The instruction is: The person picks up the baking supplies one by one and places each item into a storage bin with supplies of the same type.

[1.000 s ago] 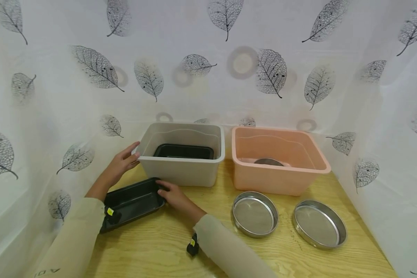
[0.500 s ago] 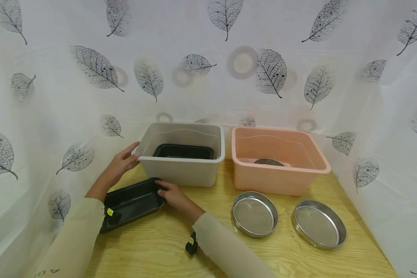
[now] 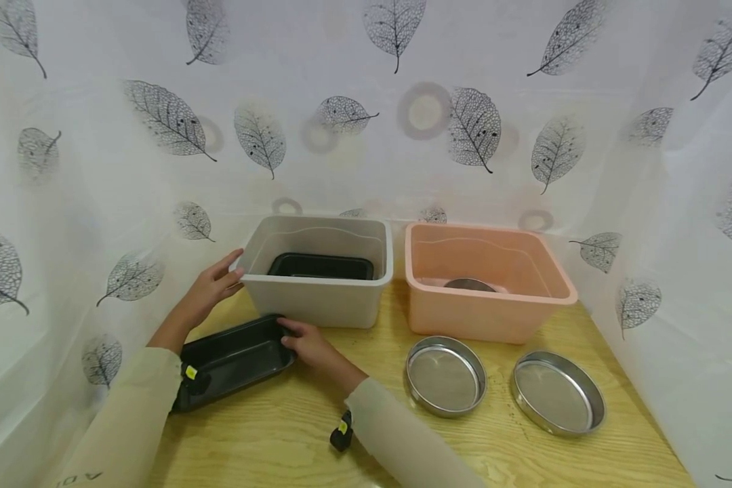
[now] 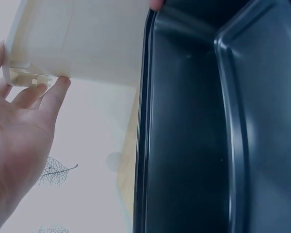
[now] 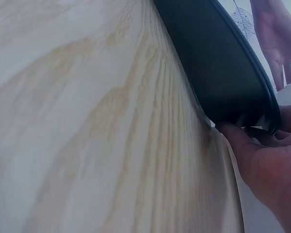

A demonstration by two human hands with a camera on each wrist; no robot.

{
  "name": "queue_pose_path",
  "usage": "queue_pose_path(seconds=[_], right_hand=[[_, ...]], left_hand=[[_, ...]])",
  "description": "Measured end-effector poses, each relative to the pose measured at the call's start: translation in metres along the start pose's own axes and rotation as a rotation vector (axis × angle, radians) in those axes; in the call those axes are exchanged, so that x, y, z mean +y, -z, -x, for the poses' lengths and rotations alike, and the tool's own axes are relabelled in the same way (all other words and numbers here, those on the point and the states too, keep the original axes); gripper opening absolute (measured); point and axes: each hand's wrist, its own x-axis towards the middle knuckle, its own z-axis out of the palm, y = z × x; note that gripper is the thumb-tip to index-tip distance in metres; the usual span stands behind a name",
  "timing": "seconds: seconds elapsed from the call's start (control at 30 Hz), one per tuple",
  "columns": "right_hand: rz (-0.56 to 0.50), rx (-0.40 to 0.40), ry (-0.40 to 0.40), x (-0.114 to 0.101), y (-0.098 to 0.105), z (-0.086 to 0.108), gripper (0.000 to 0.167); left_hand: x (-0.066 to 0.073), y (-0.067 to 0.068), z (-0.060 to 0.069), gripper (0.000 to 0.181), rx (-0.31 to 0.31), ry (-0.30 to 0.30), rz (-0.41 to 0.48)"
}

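Note:
My left hand [image 3: 210, 293] holds the left rim of a pale grey bin [image 3: 314, 303], fingers spread along its corner. In the left wrist view the fingers of that hand [image 4: 22, 131] touch the bin's edge and underside of its rim [image 4: 87, 43]. A long black tray [image 3: 234, 362] lies slanted on the table before the bin; my right hand [image 3: 320, 352] pinches its right end. The right wrist view shows thumb and fingers of this hand [image 5: 276, 167] on the end of the tray [image 5: 218, 63]. Another black tray [image 3: 320, 266] lies inside the grey bin.
A pink bin [image 3: 482, 315] stands right of the grey one, with a round metal piece [image 3: 470, 285] inside. Two round metal sieves [image 3: 445, 376] [image 3: 558, 393] lie before it on the wooden table [image 3: 268, 440]. Leaf-patterned curtain [image 3: 341, 61] surrounds the back and sides.
The black tray's right end and my right hand have shifted very slightly to the right. My left hand stays on the grey bin's rim.

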Motion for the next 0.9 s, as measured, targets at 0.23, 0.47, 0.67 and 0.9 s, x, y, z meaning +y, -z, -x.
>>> queue_pose_path(seconds=[0.23,0.47,0.67,0.9], right_hand=[[-0.065,-0.026,-0.009,0.003,0.011,0.009,0.047],[-0.065,0.015,0.011,0.003,0.019,0.019,0.048],[-0.074,0.011,-0.006,0.004,0.029,0.029,0.048],[-0.054,0.024,-0.004,0.004,0.045,0.042,0.05]], left_hand=[[-0.002,0.001,0.001,0.072,-0.014,-0.001,0.017],[-0.001,0.0,-0.001,0.069,-0.008,-0.009,0.018],[-0.001,0.0,-0.002,0.068,-0.005,-0.008,0.012],[0.0,0.001,-0.002,0.07,-0.002,0.0,0.018]])
